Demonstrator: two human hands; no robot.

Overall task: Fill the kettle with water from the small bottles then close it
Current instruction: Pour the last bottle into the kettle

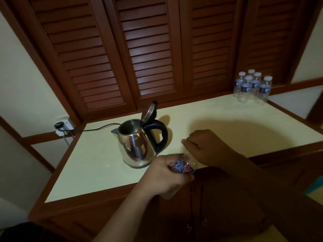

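We see a pale cream counter [97, 163] edged in dark wood trim [78, 205] across the middle of the frame. Left of centre on it, a steel kettle [134, 144] stands upright with its lid [149, 110] tipped open and its black cord [97, 127] trailing over the surface toward the left edge, while five capped small bottles [251, 86] stand clustered at the far corner, upper right. At lower centre the left hand [166, 175] grips a labelled bottle [183, 167] over the front edge; we cannot tell whether it touches the top.
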